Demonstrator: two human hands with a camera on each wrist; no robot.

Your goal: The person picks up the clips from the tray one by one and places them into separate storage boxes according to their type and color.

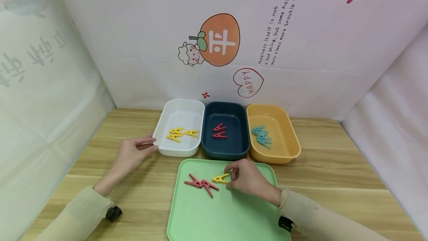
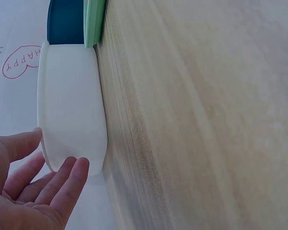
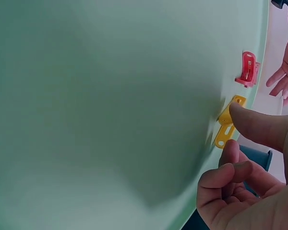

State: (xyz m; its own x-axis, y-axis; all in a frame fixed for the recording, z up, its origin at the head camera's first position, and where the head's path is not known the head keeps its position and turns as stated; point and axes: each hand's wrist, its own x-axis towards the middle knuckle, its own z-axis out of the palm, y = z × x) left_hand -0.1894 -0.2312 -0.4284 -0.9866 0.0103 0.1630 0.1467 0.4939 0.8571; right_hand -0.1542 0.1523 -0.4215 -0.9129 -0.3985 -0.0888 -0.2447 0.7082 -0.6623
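In the head view, my right hand (image 1: 245,177) is low over the green tray (image 1: 227,215), thumb and fingertips at either side of a yellow clothespin's (image 1: 220,178) handle ends. The right wrist view shows the thumb overlapping this yellow clothespin (image 3: 225,125). Two red clothespins (image 1: 210,188) lie together left of it. My left hand (image 1: 132,153) touches the near left corner of the white bin (image 1: 178,152), thumb at the rim and extended fingers along the outer wall. Inside that bin are several yellow clothespins (image 1: 174,137).
The dark blue bin (image 1: 225,154), with two red clothespins (image 1: 219,135), stands between the white bin and the orange-yellow bin (image 1: 284,137), which holds several light blue clothespins (image 1: 262,137). A printed white cloth (image 1: 147,47) hangs behind the wooden table (image 1: 140,192).
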